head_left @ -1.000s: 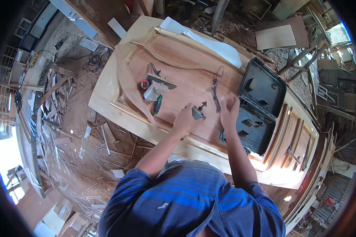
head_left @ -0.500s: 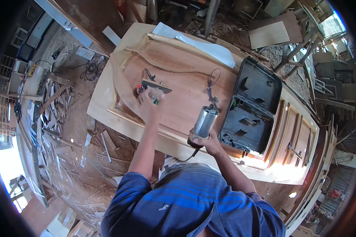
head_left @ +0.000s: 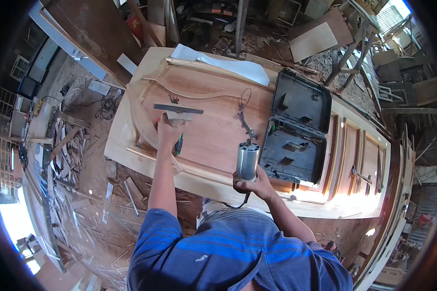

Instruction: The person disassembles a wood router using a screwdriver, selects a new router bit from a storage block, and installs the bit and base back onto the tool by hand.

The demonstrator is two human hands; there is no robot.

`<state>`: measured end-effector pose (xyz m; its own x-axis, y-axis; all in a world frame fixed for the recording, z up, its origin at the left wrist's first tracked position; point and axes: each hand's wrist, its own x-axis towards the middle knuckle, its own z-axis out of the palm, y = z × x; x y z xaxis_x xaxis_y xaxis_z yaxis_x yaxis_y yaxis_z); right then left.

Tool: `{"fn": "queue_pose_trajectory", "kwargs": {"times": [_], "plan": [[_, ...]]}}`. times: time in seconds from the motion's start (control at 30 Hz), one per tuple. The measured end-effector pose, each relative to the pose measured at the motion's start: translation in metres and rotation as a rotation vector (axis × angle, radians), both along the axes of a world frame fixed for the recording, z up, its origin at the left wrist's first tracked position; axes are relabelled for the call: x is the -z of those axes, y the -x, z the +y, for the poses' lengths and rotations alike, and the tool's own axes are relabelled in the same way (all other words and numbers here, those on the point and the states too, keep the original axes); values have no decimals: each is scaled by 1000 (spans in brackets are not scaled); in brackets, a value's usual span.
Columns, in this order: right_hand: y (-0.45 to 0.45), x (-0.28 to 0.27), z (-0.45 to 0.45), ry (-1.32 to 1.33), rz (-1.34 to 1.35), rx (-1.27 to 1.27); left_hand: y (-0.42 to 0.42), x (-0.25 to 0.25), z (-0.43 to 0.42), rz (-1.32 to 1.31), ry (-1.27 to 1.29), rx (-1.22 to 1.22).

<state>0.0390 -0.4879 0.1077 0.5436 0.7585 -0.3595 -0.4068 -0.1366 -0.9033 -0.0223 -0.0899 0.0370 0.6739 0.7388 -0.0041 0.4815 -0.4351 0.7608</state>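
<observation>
My right hand [head_left: 257, 185] is wrapped round the lower end of a silver cylindrical power tool motor [head_left: 247, 160], held upright above the near edge of a wooden panel door [head_left: 213, 131]. A cord hangs from its lower end. My left hand [head_left: 169, 132] grips a pale metal tool base [head_left: 180, 117] with a dark, motion-blurred bar [head_left: 178, 108] on it. Beside that hand lies a green-handled screwdriver [head_left: 178, 145]. Dark clamp-like parts [head_left: 246, 127] with a thin wire loop lie on the panel beyond the motor.
An open black plastic case [head_left: 294, 148] sits on the door right of the motor. A curved wooden strip [head_left: 194, 94] and a white sheet [head_left: 228, 64] lie towards the far side. A hammer [head_left: 361, 176] rests at the right. Wood scraps [head_left: 65, 150] cover the floor at left.
My right hand now holds the motor, which my left hand held a second ago. My left hand has moved left and taken hold of the metal base. The view has shifted.
</observation>
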Motion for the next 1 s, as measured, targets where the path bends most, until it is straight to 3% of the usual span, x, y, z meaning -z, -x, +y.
{"fn": "queue_pose_trajectory", "kwargs": {"times": [0.07, 0.17, 0.3, 0.37, 0.53, 0.6, 0.77, 0.87, 0.93, 1.0], "plan": [[-1, -11, -9, -1, -46, -55, -3, -39, -36, -333, 430, 40], [-3, -23, -30, 34, -192, -168, -4, -91, -102, -661, 796, 124], [1, -49, -69, -29, -63, -211, -7, -128, -194, -924, 1048, 123], [0, -45, -95, -12, -160, -243, -8, -142, -235, -1019, 1134, 135], [-1, -62, -157, 20, -298, -226, 1, -156, -319, -855, 1053, 307], [-2, -64, -178, 2, -239, -206, 5, -155, -344, -780, 1043, 425], [-1, -65, -214, 101, -338, -117, -2, -178, -412, -683, 712, 291], [-1, -49, -224, 113, -680, 18, -11, -183, -445, -655, 493, 187], [-2, -49, -227, 153, -749, 88, -19, -190, -466, -667, 258, 94], [-4, -61, -230, 186, -757, 124, -24, -194, -472, -696, 203, 67]]}}
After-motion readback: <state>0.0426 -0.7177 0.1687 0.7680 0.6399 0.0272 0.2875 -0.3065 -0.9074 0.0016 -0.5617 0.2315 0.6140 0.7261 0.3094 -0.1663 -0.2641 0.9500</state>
